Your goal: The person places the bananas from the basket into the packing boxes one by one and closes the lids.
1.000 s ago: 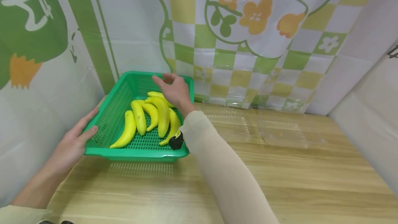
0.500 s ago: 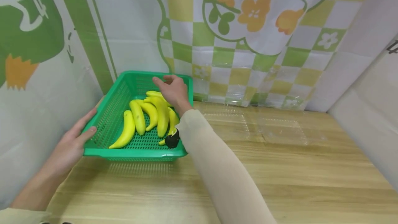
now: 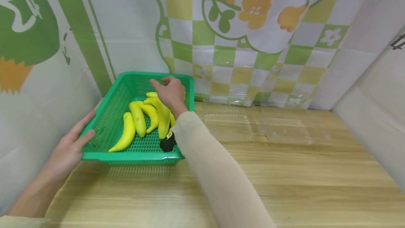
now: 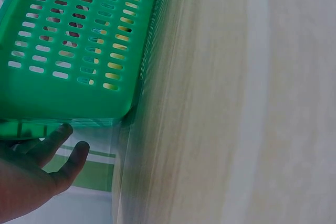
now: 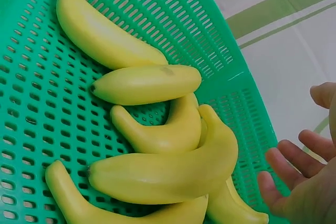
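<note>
A green plastic basket point(image 3: 133, 156) with slotted walls stands on the wooden table, several yellow bananas point(image 3: 126, 133) lying on its floor. At its left side my left hand point(image 3: 69, 147) holds the rim, thumb on top and fingers along the outer wall; in the left wrist view the left hand point(image 4: 37, 174) has fingertips by the basket's edge. My right hand point(image 3: 171, 92) hovers over the back right of the basket, above bananas, with nothing in it. Its fingers look loose and spread in the right wrist view, where bananas point(image 5: 163, 177) lie beside the right hand point(image 5: 310, 182). My forearm partly hides the rightmost bananas.
Clear plastic containers point(image 3: 284, 129) sit on the table point(image 3: 284, 182) to the right of the basket, near the back wall. A patterned curtain point(image 3: 234, 55) hangs behind, and pale walls point(image 3: 376, 90) close in the sides.
My right hand and wrist have drifted slightly left over the basket, covering more of the rightmost banana. The whole view has shifted a little. My left hand keeps its hold on the rim.
</note>
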Motion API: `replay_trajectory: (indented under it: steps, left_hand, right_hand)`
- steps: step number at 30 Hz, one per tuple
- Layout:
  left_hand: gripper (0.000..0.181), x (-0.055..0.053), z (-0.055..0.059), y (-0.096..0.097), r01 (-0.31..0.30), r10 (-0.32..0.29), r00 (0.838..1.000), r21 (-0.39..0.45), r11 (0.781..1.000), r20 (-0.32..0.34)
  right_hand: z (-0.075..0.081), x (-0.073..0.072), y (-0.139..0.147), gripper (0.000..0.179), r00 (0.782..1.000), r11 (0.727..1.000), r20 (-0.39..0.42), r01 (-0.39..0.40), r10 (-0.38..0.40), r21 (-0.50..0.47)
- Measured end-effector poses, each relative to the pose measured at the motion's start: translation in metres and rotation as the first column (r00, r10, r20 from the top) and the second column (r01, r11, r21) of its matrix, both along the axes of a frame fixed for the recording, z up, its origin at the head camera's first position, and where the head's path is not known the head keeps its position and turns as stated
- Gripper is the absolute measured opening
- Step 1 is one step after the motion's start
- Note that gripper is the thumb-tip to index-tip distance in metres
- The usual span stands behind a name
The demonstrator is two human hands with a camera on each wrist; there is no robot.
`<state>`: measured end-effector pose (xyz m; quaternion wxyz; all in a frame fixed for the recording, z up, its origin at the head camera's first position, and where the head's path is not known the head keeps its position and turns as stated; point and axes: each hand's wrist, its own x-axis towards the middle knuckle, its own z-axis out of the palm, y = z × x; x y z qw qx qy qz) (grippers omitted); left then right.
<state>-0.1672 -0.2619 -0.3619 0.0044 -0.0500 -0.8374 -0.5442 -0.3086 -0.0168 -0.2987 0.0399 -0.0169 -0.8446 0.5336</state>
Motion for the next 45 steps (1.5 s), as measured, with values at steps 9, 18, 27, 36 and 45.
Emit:
replay_trajectory:
  steps: [9, 18, 27, 36, 45]
  left_hand:
    - [0.056, 0.0, -0.001, 0.0, -0.003, 0.003, 1.0, 0.001, 1.0, -0.004]
    - [0.056, -0.001, -0.002, 0.0, -0.003, 0.003, 1.0, 0.002, 1.0, -0.014]
    - [0.055, -0.001, -0.001, 0.002, -0.006, 0.006, 1.0, -0.008, 1.0, -0.012]
    - [0.056, 0.001, 0.002, 0.0, -0.008, 0.008, 1.0, -0.024, 1.0, -0.012]
    - [0.056, 0.0, 0.001, -0.002, -0.009, 0.008, 1.0, -0.044, 0.999, -0.023]
  right_hand:
    - [-0.006, -0.003, 0.002, 0.048, 0.998, 0.999, 0.055, 0.022, -0.024, 0.043]
    - [-0.011, -0.005, 0.005, 0.05, 0.991, 0.981, 0.132, -0.005, -0.021, 0.193]
    - [-0.017, -0.007, 0.008, 0.057, 0.981, 0.948, 0.192, -0.029, -0.034, 0.316]
    - [-0.02, -0.004, 0.008, 0.071, 0.971, 0.95, 0.237, -0.062, -0.013, 0.305]
    - [-0.018, -0.005, 0.006, 0.069, 0.968, 0.938, 0.251, -0.079, -0.009, 0.337]
